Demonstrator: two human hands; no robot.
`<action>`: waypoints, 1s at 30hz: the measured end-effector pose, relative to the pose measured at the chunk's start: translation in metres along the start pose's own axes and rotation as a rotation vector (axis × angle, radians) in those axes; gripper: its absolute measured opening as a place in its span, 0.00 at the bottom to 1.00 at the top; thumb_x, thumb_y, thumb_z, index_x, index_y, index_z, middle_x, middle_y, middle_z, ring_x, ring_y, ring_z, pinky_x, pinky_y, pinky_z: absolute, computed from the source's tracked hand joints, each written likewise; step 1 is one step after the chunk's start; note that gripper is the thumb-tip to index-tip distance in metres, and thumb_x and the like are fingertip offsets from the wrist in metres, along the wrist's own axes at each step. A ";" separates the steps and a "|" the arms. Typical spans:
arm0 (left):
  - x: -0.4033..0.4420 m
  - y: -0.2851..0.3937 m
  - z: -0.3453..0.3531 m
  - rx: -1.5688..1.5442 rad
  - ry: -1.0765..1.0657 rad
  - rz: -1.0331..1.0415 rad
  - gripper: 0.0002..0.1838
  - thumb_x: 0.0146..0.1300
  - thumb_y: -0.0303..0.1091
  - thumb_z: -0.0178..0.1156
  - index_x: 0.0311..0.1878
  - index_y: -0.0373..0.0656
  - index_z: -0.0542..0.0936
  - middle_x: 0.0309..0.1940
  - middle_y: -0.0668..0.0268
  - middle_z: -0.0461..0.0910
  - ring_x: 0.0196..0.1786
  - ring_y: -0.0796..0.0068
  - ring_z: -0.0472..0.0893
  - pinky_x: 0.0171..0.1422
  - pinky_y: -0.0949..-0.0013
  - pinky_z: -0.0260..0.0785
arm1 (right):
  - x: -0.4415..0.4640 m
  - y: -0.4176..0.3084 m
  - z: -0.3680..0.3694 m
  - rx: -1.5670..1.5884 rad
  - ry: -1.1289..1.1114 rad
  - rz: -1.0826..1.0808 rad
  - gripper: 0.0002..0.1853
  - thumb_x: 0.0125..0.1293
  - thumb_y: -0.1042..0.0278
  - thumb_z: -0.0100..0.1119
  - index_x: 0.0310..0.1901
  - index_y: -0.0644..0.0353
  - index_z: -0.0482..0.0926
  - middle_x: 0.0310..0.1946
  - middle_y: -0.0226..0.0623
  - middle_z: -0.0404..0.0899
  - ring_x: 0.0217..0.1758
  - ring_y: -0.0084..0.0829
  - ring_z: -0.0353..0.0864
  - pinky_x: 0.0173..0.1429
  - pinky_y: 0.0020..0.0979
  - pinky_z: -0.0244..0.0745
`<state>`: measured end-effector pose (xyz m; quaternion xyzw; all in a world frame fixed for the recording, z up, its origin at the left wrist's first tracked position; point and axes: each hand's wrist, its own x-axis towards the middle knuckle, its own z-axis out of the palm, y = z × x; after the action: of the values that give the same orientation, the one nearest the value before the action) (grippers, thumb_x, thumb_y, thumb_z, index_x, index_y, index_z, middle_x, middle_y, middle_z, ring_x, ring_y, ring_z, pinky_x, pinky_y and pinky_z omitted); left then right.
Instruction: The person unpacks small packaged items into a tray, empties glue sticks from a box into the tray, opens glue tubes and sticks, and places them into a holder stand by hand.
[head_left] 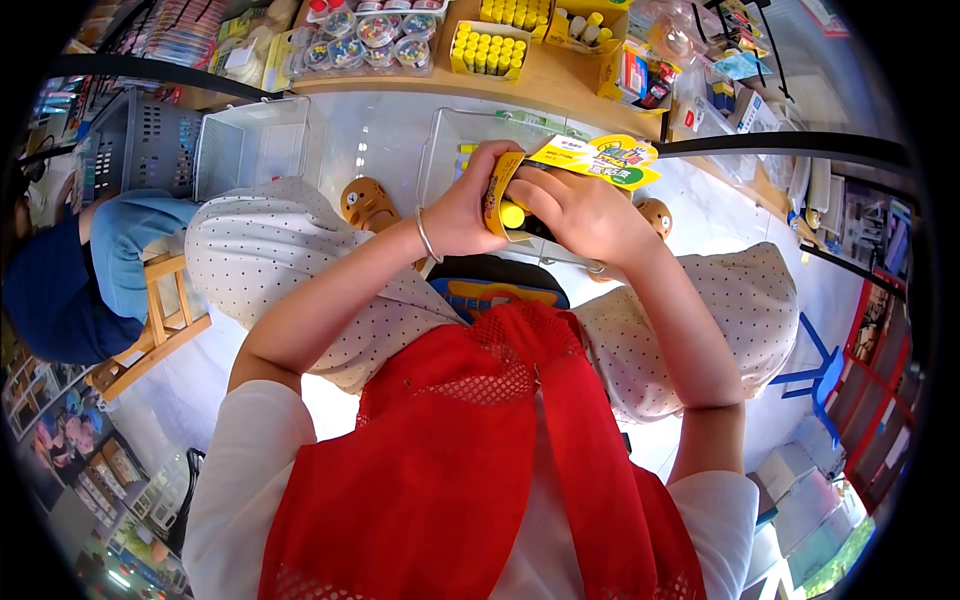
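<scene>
My left hand (467, 205) is wrapped round the left side of a yellow cardboard display box (496, 196), its thumb along the near edge. The box's printed flap (605, 158) stands out to the right. Reaching in over the opening, my right hand (590, 215) has its fingers curled inside the box; what they grip is hidden. One yellow-capped stick (512, 214) shows in the opening, beside my right fingertips. Beneath both hands is a clear plastic basket (437, 140) with a few yellow-capped sticks partly visible in it.
Ahead, a wooden shelf (560, 93) carries boxes of yellow-capped sticks (490, 52) and tubs of coloured pins (375, 45). Another clear basket (250, 145) and a grey crate (145, 145) stand left. A person in blue (75, 280) sits by a wooden stool (165, 310). A blue stool (822, 380) is right.
</scene>
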<state>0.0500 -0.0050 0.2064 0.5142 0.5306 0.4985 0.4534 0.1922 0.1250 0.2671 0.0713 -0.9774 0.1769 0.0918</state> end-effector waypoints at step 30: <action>0.010 -0.001 0.001 -0.034 0.302 0.152 0.47 0.40 0.20 0.69 0.60 0.46 0.48 0.52 0.62 0.63 0.56 0.71 0.67 0.59 0.68 0.63 | 0.012 -0.009 0.000 0.223 0.308 0.230 0.15 0.51 0.73 0.59 0.42 0.58 0.72 0.34 0.38 0.74 0.37 0.40 0.75 0.40 0.36 0.71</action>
<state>0.0504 0.0049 0.2058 0.4643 0.5439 0.6119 0.3379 0.1821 0.1155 0.2720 -0.0589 -0.9279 0.3019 0.2109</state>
